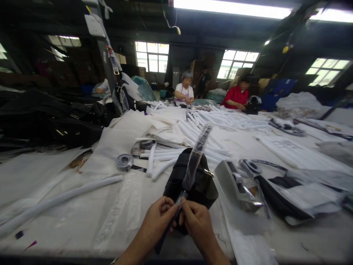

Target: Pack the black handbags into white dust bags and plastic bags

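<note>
A black bag (205, 184) with a gold-coloured metal clasp stands on the table right in front of me. Its strap (196, 151) is wrapped in clear plastic film and rises over the bag. My left hand (161, 213) pinches the lower part of this strap between thumb and fingers. Close beside it, my right hand (195, 217) pinches the same strap near the end of the film. The strap's bare dark end hangs down below my left hand. My fingers partly hide the bag's lower front.
White foam tubes (165, 154) and paper sheets (127, 127) lie beyond the bag. A grey tape dispenser (231, 180) stands at the right, near another black bag (286, 198). Left is a rolled strap (124, 162). Black goods (49, 117) are piled far left. Two people sit across the table.
</note>
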The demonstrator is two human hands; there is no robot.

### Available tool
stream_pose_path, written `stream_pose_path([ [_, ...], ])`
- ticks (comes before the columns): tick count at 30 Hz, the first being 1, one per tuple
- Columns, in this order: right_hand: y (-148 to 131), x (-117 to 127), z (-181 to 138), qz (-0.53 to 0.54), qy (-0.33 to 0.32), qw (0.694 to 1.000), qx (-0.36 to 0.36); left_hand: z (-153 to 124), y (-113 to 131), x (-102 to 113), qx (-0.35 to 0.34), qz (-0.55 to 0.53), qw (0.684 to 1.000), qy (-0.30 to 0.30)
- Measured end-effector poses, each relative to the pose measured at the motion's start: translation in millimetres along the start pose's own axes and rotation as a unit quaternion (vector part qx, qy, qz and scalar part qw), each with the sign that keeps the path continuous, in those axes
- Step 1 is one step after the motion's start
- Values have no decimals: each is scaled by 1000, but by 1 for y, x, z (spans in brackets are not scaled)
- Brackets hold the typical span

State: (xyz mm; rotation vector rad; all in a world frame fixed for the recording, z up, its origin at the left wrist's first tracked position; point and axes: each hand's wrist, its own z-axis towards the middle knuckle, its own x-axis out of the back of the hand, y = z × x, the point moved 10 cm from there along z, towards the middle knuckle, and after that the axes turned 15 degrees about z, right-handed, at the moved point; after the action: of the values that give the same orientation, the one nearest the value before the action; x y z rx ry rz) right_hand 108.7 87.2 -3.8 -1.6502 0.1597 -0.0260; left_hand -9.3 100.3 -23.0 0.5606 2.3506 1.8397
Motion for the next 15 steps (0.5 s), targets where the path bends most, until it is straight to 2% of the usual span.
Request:
stream_pose_path([
  [4, -9, -3, -11, -11, -52, 999, -13, -2, -11, 3, 44, -13, 999, -3],
  [6, -26, 21, -19, -34, -48, 998, 12, -3, -17, 5, 68, -24, 997, 6],
  [8, -52, 81, -27, -82, 53, 992, 75, -5, -23, 10, 87, -37, 995, 38],
  [9, -67, 122, -33, -114, 140, 977, 111, -7, -26, 12, 92, -44, 993, 56],
  [10, -80, 166, -41, -149, 245, 949, 133, -8, -28, 13, 96, -51, 992, 70],
  [11, -87, 205, -47, -184, 323, 919, 135, -9, -29, 13, 99, -58, 990, 78],
  [13, -84, 258, -39, -207, 358, 905, 97, -10, -30, 10, 99, -70, 989, 80],
  [15, -71, 287, -23, -194, 344, 917, 58, -10, -28, 8, 93, -77, 990, 78],
])
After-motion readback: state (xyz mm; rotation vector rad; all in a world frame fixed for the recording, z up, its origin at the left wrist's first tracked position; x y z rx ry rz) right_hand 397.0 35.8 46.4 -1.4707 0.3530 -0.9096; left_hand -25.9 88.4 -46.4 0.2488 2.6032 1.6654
